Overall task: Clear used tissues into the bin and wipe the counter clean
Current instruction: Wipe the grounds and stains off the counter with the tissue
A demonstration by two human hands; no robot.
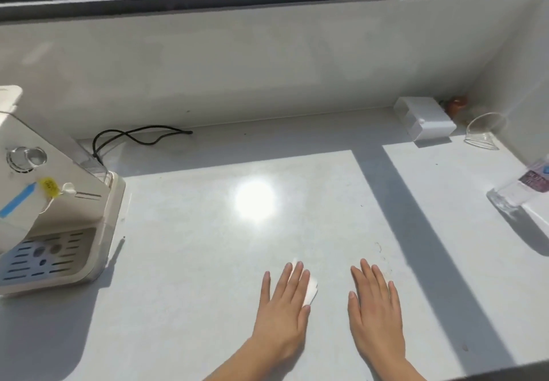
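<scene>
Both of my hands lie flat, palms down, on the white counter [208, 262] near its front edge. Under my left hand [283, 306] is a folded white tissue [311, 291]; its edge sticks out past my fingers on the right side and at the fingertips. My right hand [375, 309] rests beside it with fingers spread and nothing under it. A faint brownish smear [381, 254] marks the counter just beyond my right fingertips. No bin is in view.
A white water dispenser [44, 202] with a drip tray stands at the left, its black cord [139, 137] looped along the back wall. At the back right lie a white box [424, 120], a tipped clear cup [484, 131] and a plastic bottle [523, 186].
</scene>
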